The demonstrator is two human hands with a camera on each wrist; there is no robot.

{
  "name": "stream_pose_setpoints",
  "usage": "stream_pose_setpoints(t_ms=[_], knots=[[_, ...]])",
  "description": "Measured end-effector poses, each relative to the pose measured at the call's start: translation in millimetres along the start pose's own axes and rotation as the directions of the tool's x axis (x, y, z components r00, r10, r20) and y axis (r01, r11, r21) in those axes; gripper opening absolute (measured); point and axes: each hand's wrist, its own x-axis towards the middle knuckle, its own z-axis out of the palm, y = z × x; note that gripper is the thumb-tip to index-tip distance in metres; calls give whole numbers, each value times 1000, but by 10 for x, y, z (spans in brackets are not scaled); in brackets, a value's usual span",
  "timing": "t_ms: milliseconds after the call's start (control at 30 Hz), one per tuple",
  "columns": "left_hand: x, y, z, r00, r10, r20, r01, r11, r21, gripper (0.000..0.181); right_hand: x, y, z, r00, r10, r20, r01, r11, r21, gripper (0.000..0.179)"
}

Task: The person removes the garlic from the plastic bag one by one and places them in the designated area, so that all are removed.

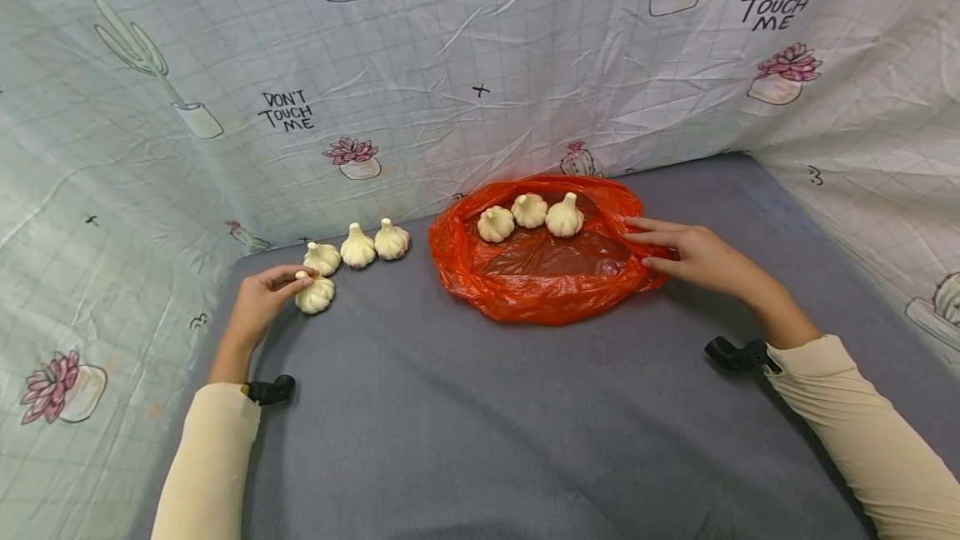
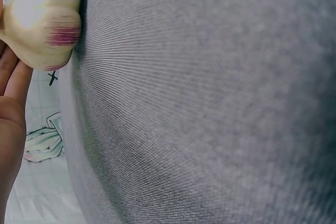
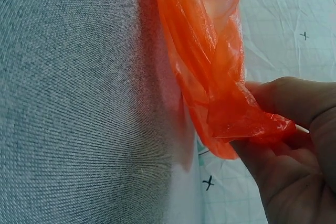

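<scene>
My left hand (image 1: 264, 297) pinches the stem of a garlic bulb (image 1: 315, 297) at the left of the table. In the left wrist view this garlic bulb (image 2: 50, 24) shows purple streaks, its base at the grey cloth. Right behind it sit several more bulbs in a short row, among them one garlic bulb (image 1: 357, 247) with its stem up. An orange-red plastic bag (image 1: 540, 294) lies open at the centre, with three garlic bulbs (image 1: 565, 217) inside along its far side. My right hand (image 1: 701, 257) pinches the bag's right edge; in the right wrist view, the plastic (image 3: 236, 108) bunches between thumb and fingers.
A grey cloth (image 1: 450, 407) covers the table. Behind and at both sides hangs a pale curtain (image 1: 465, 48) printed with potted plants and lettering. Each wrist carries a black camera mount (image 1: 273, 390).
</scene>
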Motion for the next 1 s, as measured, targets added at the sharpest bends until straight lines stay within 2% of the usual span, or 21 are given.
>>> stream_pose_setpoints(t_ms=[100, 200, 333, 433, 567, 700, 800, 900, 1000], knots=[[4, -10, 5, 1000, -12, -19, 12, 1000, 22, 30, 5, 4, 5, 1000, 2, -3, -2, 1000, 2, 41], [35, -131, 3, 999, -7, -37, 9, 999, 37, 32, 11, 5, 9, 1000, -1, -8, 1, 1000, 1, 41], [14, -98, 6, 999, -5, -42, 6, 999, 33, 33, 16, -2, 10, 1000, -7, -2, 7, 1000, -5, 41], [-25, 36, 15, 999, -18, -40, 18, 1000, 7, 34, 18, -5, 13, 1000, -3, 4, 3, 1000, -10, 41], [-34, 57, 13, 999, -30, -44, 30, 999, -14, 37, 17, 5, 15, 1000, 8, 9, -8, 1000, -4, 41], [-56, 121, 15, 997, -37, -70, 40, 999, 36, 38, 11, 19, 12, 1000, 19, 22, -19, 1000, 4, 42], [-66, 96, 2, 994, -27, -108, 37, 995, 88, 39, 29, 19, 20, 999, 18, 34, -18, 1000, 7, 42], [-45, 70, 14, 987, 7, -158, 15, 990, 139, 39, 38, 12, 18, 999, 16, 42, -17, 1000, 8, 42], [-17, 137, 56, 977, 58, -207, -20, 983, 183, 40, 36, 5, 11, 998, 23, 52, -23, 1000, 7, 43]])
